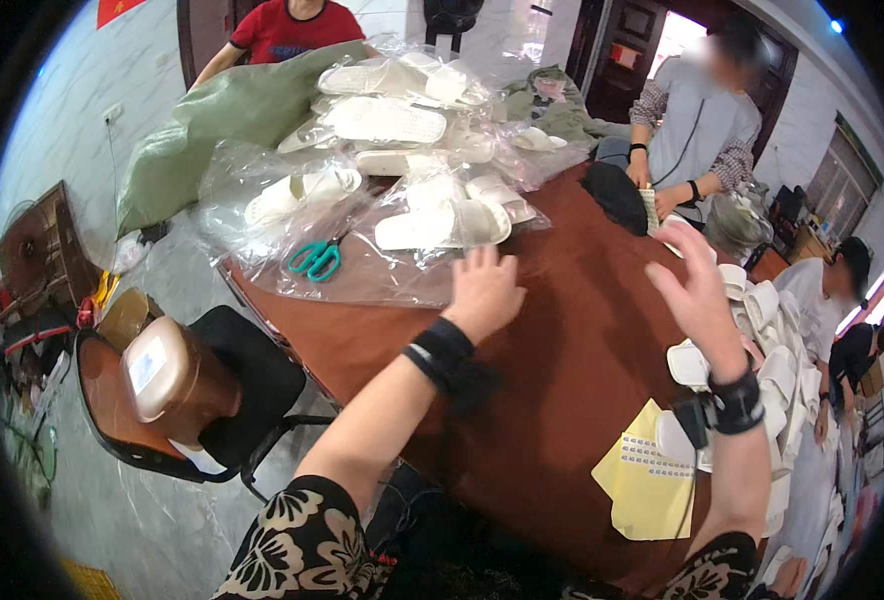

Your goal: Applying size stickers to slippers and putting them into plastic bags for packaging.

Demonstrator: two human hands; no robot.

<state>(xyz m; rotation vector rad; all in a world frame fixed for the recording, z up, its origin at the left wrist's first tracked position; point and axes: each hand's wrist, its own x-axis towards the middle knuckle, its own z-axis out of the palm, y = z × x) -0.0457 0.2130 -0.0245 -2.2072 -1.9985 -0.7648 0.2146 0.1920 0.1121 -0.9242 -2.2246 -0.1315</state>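
At the lower edge of the frame, two flowered sleeves lead into bare forearms, each with a black wristband at the wrist. At the lower right, yellow sheets lie on the brown table, beside the right forearm.

Right of centre, the right hand is raised, thumb well apart from the curved fingers, with nothing seen gripped between them. A pile of loose white slippers runs down the right side of the frame, beside and behind that wrist. Near the centre, the left hand reaches forward, palm down, its fingers loose and spread, grasping nothing. Its fingertips are just beside a white bagged slipper; whether they touch it I cannot tell.

Left of centre, teal scissors lie by the clear bags. More bagged slippers are heaped at the upper centre. In the left part, a brown tub sits on a black chair.

Farther off, a green sack spreads behind the heap at the upper left. A person in red is at the top edge; another in grey, upper right, has both hands at a small yellowish item.
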